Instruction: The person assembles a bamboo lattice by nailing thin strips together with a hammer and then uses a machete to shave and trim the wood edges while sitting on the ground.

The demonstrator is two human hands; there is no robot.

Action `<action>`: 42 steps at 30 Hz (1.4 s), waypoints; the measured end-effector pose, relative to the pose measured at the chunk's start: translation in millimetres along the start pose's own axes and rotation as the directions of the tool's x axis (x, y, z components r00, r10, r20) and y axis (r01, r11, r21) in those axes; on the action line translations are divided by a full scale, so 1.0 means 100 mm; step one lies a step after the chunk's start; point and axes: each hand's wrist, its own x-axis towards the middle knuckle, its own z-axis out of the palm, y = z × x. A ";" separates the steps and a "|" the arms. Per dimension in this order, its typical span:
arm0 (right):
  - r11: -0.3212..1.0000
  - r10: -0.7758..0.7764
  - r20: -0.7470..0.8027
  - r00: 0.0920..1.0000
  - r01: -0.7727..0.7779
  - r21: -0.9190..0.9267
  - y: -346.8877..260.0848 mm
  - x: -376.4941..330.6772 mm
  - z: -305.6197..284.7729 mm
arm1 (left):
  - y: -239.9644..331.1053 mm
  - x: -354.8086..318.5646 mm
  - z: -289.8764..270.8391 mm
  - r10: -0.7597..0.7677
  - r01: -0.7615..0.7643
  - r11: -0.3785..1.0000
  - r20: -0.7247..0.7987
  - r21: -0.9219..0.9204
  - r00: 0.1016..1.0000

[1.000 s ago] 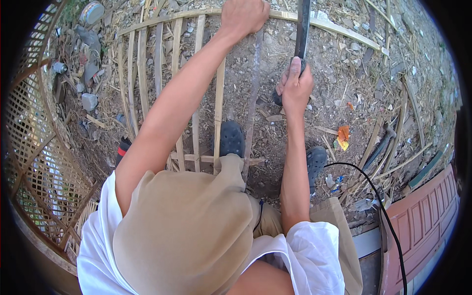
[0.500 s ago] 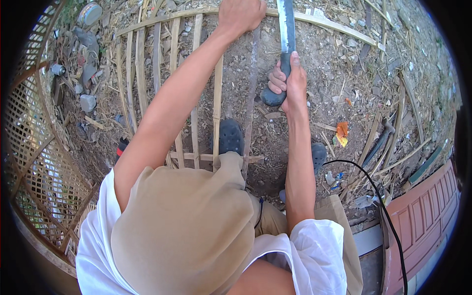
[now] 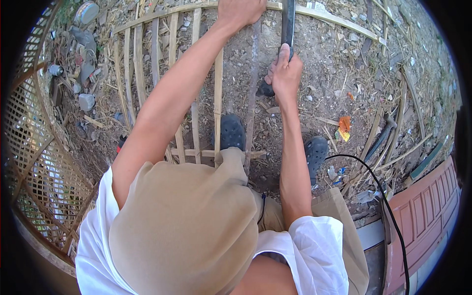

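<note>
At the top of the view my left hand (image 3: 241,12) is closed on a long, pale wooden strip (image 3: 327,18) that runs crosswise and bows slightly; its fingertips are partly cut off by the picture's edge. Several thin upright slats (image 3: 218,103) join this strip and run down toward my feet, forming a frame. My right hand (image 3: 286,76) grips the dark handle of a machete (image 3: 288,24). The blade points away from me, seen nearly edge-on, and crosses over the strip just right of my left hand. Its tip lies outside the view.
A dark clog (image 3: 232,132) on my foot is behind the slats, another (image 3: 315,153) to the right. Woven lattice (image 3: 54,172) stands at left. A black cable (image 3: 381,196) curves past a reddish-brown panel (image 3: 425,211) at lower right. Scraps, stones and an orange wrapper (image 3: 344,125) litter the dirt.
My right hand has moved slightly away from me and rolled over, turning the machete from its flat side to nearly edge-on. My left hand keeps its hold on the strip.
</note>
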 end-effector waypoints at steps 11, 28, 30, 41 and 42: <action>0.979 0.033 0.174 0.984 -0.067 0.192 -0.01 0.10 -0.23 | -0.03 0.00 0.00 0.056 -0.055 0.998 -0.029 0.031 0.998; 0.508 -0.501 -0.077 0.862 0.221 -0.833 -0.19 -0.10 -0.07 | 0.02 0.00 -0.02 0.071 -0.069 0.997 -0.037 0.045 0.997; 0.797 -0.115 0.046 0.992 0.120 -0.592 -0.25 0.01 -0.17 | 0.01 0.00 0.00 0.052 -0.050 0.998 -0.037 0.035 0.998; 0.721 -0.246 0.036 0.969 0.208 -0.661 -0.32 -0.03 -0.12 | 0.00 0.01 -0.05 0.051 -0.051 0.999 0.033 0.012 0.998; 0.723 -0.236 0.021 0.972 0.190 -0.665 -0.34 -0.05 -0.08 | 0.02 0.02 -0.05 -0.009 0.009 1.000 0.034 0.001 0.999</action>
